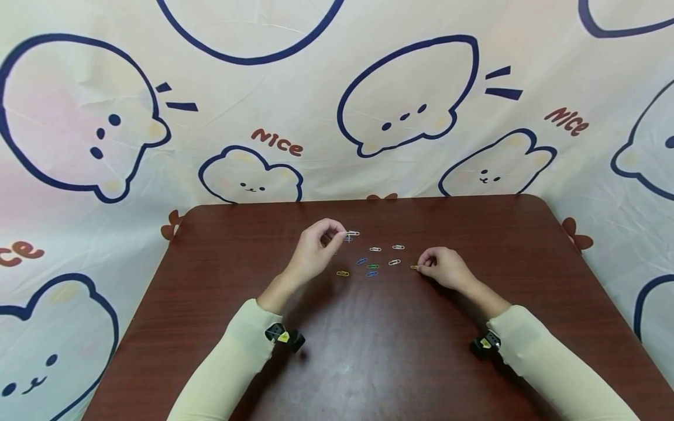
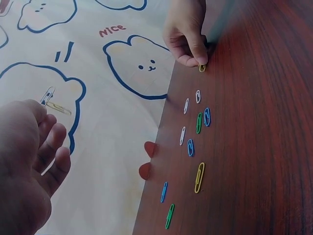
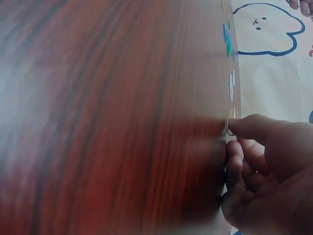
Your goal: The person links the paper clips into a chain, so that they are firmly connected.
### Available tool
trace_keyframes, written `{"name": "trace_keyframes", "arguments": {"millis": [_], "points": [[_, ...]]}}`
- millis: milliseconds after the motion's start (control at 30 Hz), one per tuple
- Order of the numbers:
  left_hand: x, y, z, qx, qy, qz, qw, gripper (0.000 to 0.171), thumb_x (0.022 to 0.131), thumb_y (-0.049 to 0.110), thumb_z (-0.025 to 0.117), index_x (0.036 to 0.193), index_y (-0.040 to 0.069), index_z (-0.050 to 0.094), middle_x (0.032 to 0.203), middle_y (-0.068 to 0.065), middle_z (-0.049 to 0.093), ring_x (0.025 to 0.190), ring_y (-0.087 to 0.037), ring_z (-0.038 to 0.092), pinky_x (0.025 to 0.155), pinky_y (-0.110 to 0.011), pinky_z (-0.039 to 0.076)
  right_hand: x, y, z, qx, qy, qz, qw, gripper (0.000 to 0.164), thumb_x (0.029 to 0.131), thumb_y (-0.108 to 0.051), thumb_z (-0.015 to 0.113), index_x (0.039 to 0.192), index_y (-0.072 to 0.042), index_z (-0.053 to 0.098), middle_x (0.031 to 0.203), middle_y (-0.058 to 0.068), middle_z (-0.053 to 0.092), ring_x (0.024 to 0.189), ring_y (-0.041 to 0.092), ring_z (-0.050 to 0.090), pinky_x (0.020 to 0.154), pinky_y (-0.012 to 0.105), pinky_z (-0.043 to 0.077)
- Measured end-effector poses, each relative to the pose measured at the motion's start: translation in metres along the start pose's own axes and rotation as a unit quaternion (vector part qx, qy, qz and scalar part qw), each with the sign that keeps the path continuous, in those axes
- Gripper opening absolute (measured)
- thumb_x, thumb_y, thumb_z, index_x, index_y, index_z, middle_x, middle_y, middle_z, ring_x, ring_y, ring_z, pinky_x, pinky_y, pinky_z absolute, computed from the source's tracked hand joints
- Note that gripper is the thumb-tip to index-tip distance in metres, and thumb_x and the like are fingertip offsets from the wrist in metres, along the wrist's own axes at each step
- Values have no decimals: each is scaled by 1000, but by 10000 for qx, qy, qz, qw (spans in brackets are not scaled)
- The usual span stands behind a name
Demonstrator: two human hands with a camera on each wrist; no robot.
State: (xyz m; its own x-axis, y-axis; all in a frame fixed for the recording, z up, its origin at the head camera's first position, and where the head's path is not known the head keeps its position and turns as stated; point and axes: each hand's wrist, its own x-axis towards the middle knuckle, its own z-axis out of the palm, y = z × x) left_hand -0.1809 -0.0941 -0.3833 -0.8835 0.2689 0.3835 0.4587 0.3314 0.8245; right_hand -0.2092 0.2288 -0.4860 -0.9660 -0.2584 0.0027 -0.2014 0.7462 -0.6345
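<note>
My left hand (image 1: 317, 248) is raised above the table and pinches a white paper clip (image 2: 48, 95) between thumb and fingertips. A yellow paper clip (image 2: 59, 108) hangs out beside it, seemingly hooked onto it. To the right, my right hand (image 1: 447, 268) is low at the tabletop. Its thumb and fingertip pinch another yellow paper clip (image 1: 413, 267), which the right wrist view shows partly covered by the fingers. Between the hands lie a green paper clip (image 1: 372, 266), a blue paper clip (image 1: 361, 261), a white paper clip (image 1: 395, 262) and several others.
A dark red-brown wooden table (image 1: 347, 362) carries everything. One yellow paper clip (image 1: 343, 273) lies near the left hand. In the left wrist view another green paper clip (image 2: 169, 216) lies close to the far edge. Behind the table hangs a cartoon-printed cloth (image 1: 316, 105).
</note>
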Motion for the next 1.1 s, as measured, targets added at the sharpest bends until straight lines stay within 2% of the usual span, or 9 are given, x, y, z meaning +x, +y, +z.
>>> {"name": "trace_keyframes", "arguments": {"millis": [367,533,700,800,933,1100], "points": [[0,0,0,18,12,86,10000,5,97,-4,63,101,-8,65,87,-18,62,75,-29,55,66,-21,44,-2,3,-5,658,-190,-230,9974,6,90,-8,74,85,-10,72,78,-1,65,72,14,57,66,27,48],[0,0,0,48,15,112,9999,5,97,-5,63,101,-7,65,87,-17,62,75,-28,54,66,-22,44,-2,-6,-13,849,-57,-376,9957,5,93,-8,72,89,-9,74,80,-1,65,73,17,56,65,27,47],[1,-1,2,68,32,149,9999,4,97,-5,63,100,-7,65,88,-17,62,75,-27,55,68,-30,48,-2,-20,-25,951,-5,-373,9948,4,94,-11,73,94,-8,75,81,2,66,73,20,55,64,28,46],[3,-9,4,50,17,130,9999,5,96,-5,64,100,-8,65,88,-18,62,75,-28,55,68,-33,48,-2,-28,-31,983,50,-341,9946,4,95,-13,74,95,-9,74,83,3,67,75,21,56,65,28,47],[6,-28,8,87,7,65,9999,5,96,-5,64,101,-7,65,89,-17,63,75,-27,55,67,-33,48,-2,-38,-39,1029,128,-305,9941,5,96,-14,73,97,-9,74,86,4,68,77,21,56,67,27,47],[8,-37,9,32,1,86,10000,6,96,-2,66,102,-5,66,90,-15,64,76,-24,56,67,-35,48,-3,-47,-46,1065,232,-367,9934,5,95,-14,74,97,-9,75,86,4,68,78,22,56,67,26,46]]}}
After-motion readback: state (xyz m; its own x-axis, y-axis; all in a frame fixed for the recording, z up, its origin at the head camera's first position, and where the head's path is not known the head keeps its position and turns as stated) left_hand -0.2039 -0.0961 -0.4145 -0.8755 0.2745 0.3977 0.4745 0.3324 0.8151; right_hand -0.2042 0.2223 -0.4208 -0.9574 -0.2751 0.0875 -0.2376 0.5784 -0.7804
